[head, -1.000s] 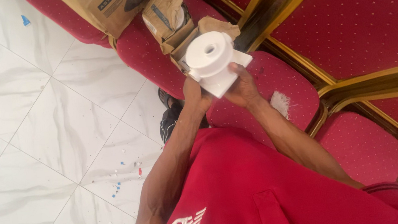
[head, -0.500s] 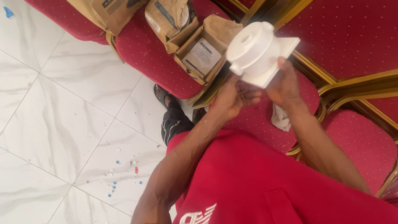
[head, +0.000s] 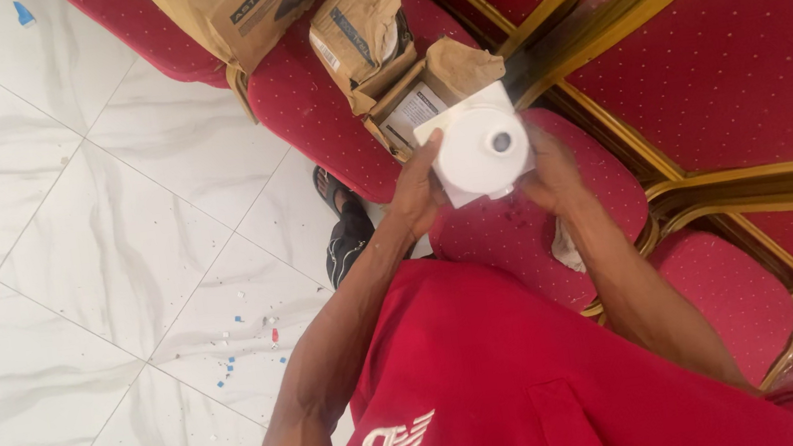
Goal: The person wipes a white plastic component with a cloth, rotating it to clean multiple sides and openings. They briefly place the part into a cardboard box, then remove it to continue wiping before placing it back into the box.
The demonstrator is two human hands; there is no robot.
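While the person bends over a red seat, the scene reads as follows.

Held thing: a white plastic fitting (head: 480, 150), round face with a small dark hole on a square base, raised above the red chair cushion (head: 519, 238).
Left hand (head: 416, 190): fingers wrapped on the fitting's left edge, gripping it.
Right hand (head: 552, 172): closed on the fitting's right edge, gripping it too.
Key relation: the fitting sits between both hands, equally near each, its round face and hole turned up toward the camera.
Nearby: an opened small cardboard box (head: 427, 98) just beyond the fitting, a larger cardboard box (head: 234, 11) farther off.
Floor: white tile floor (head: 66, 243) with small coloured scraps.
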